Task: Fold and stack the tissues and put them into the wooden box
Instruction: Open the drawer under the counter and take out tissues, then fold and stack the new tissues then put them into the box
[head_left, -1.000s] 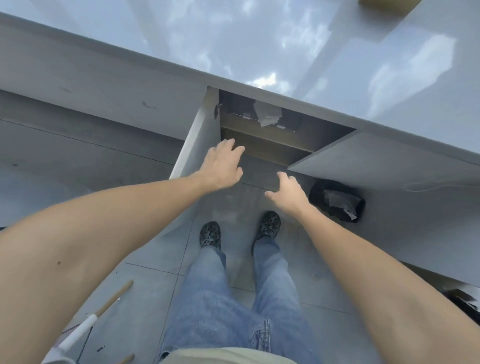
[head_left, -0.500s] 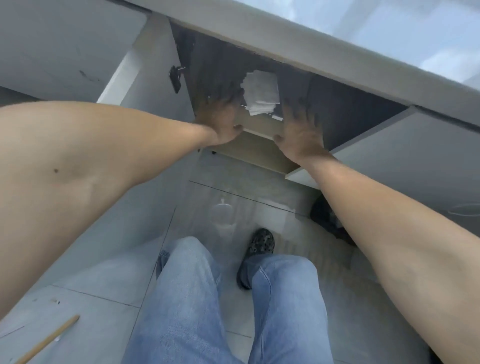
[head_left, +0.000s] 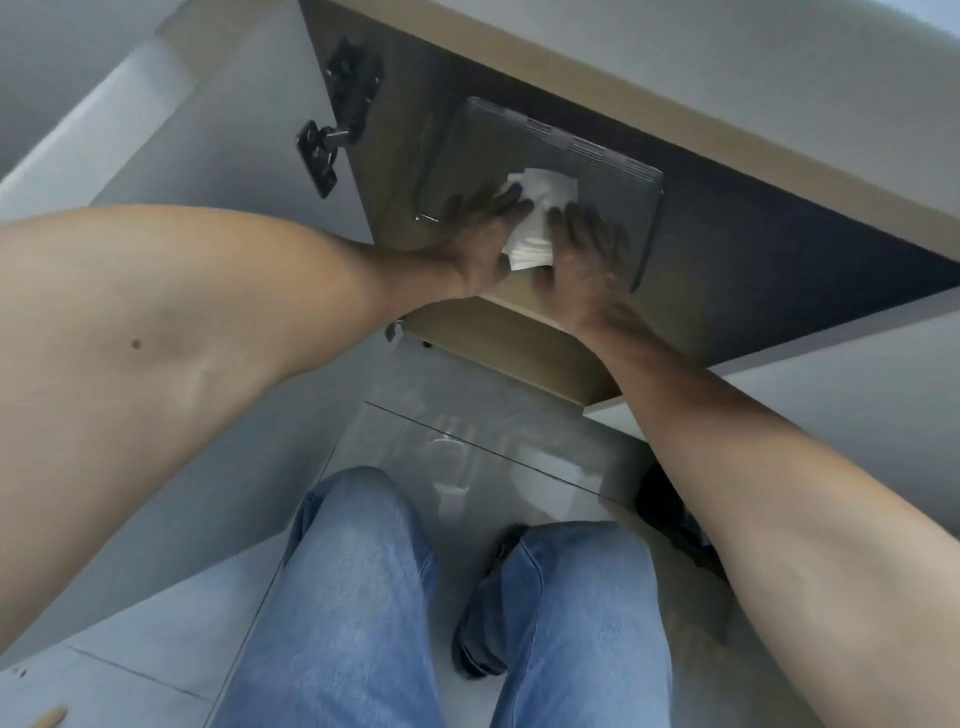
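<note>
Since half a second ago, when both hands were only at the front edge of the shelf (head_left: 498, 332), they have gone deeper into the cabinet and closed in on the tissues (head_left: 537, 221). The view has also come closer, so the person seems to have bent lower; the knees in jeans (head_left: 363, 597) fill the bottom of the frame.

The tissues are a small white pile in the upper middle of the frame. They lie on a dark flat thing with a ribbed back edge, the tray (head_left: 597, 161), which sits on the shelf. I cannot tell what this thing really is.

The left hand (head_left: 480, 228) is spread flat, its fingers touching the left side of the pile. The right hand (head_left: 579, 249) is also open and flat, against the right side. Neither hand has closed around anything; they press or frame the pile from both sides. Whether the fingertips are under the paper, the blur does not show.

For the task this means, in my judgement, that it is at its beginning: the tissues are reached but not yet lifted, and no folding is visible. No wooden box can be seen. The door (head_left: 218, 171) stands open at the upper left, with its black hinge (head_left: 337, 119).
</note>
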